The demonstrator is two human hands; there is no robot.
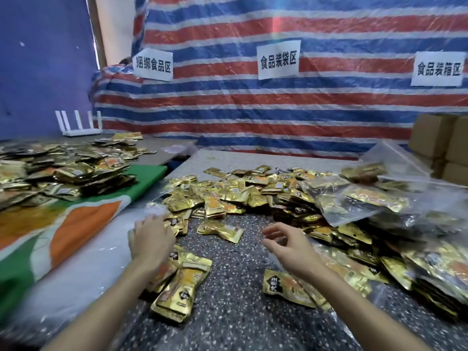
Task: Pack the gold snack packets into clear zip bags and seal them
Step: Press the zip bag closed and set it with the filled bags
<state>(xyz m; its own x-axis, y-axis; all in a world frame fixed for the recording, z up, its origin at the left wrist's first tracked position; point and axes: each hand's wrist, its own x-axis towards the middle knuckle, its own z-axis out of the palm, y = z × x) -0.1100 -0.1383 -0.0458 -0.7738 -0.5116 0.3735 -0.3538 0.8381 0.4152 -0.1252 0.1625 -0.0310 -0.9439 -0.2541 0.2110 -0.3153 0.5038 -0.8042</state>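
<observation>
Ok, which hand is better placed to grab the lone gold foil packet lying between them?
Probably right: the right hand is empty, fingers loosely curled toward the gold foil packet, while the left hand reaches away over the clear plastic bags.

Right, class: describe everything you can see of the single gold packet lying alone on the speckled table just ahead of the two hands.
The gold packet is a shiny foil pouch, crinkled, with an orange patch and a pale label on its face. It lies flat and slanted on the dark speckled table, between the left hand and the right hand, touched by neither.
</observation>
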